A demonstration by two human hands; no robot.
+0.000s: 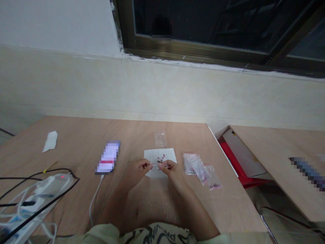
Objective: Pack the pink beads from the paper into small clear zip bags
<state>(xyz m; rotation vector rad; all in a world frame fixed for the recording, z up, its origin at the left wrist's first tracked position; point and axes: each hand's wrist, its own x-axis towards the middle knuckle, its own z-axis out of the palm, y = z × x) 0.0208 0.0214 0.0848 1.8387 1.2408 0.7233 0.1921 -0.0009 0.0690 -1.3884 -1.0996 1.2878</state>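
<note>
My left hand (139, 171) and my right hand (170, 169) are close together over a creased sheet of white paper (149, 154). The fingertips of each are pinched. Between them runs a thin, pale, see-through strip, too small to make out clearly. Just beyond the fingertips, several small red and dark beads (161, 158) lie loose on the paper. A clear plastic bag (160, 139) lies flat behind the sheet. To the right of my right hand are several clear zip bags (196, 164), overlapping, with small reddish pieces inside the nearest one.
A phone (108, 157) with a lit screen and white cable lies on the left. A power strip (48, 191) with tangled cords fills the left front. White paper scrap (50, 141) lies behind it. Beyond a gap on the right stands another table (281, 145) with a dark device (308, 173).
</note>
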